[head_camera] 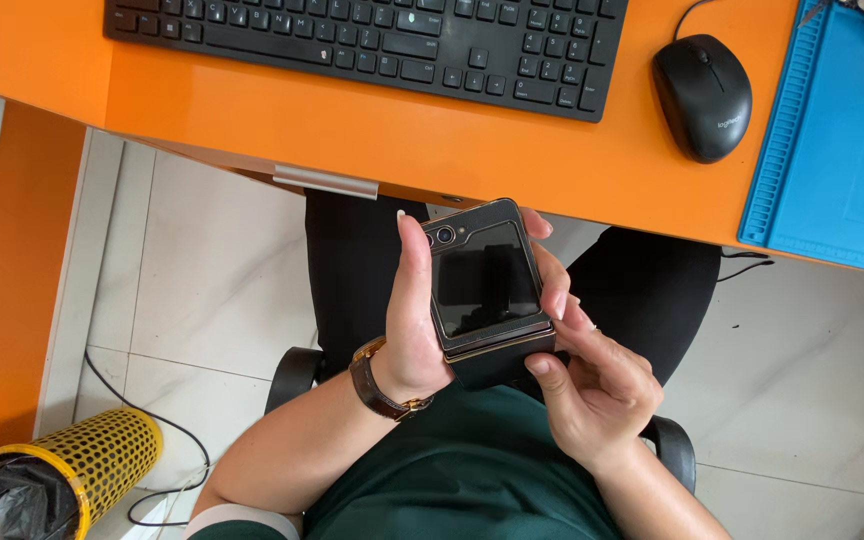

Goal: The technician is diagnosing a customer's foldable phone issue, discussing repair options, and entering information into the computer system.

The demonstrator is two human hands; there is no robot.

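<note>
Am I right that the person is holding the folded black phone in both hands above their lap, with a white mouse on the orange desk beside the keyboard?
Not quite: the mouse is black, not white, as the head view shows. The rest holds: the left hand and right hand hold the folded black phone above the lap, and the mouse sits on the orange desk beside the keyboard.

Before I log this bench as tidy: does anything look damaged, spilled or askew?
Nothing stands out. The black folded flip phone sits intact between the left hand and right hand; the black keyboard and black mouse lie square on the orange desk.
</note>
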